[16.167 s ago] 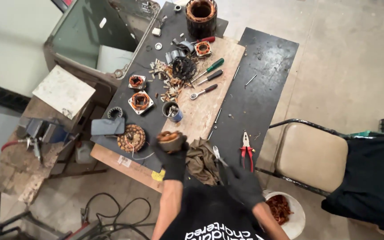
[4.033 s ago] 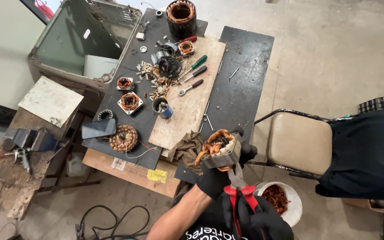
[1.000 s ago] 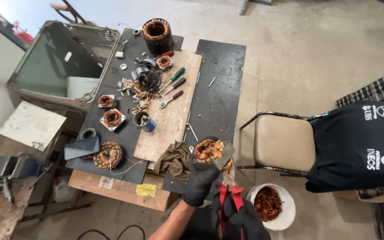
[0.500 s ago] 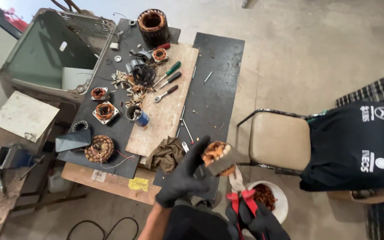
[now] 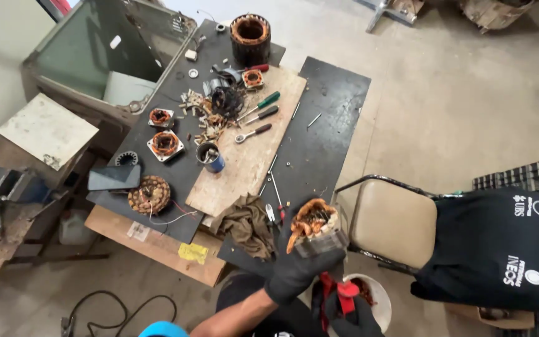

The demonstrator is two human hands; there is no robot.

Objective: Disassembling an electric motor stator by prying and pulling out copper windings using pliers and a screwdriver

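While the left hand, gloved black, grips a motor stator with copper windings at lower centre of the frame, the fingers are wrapped tight around its metal body. Right hand, also gloved, sits at the bottom edge, closed on red-handled pliers over a white bowl. The stator is held just off the near edge of the desk, beside a crumpled rag and left of a tan chair.

beige chair, brown rag, blue cup
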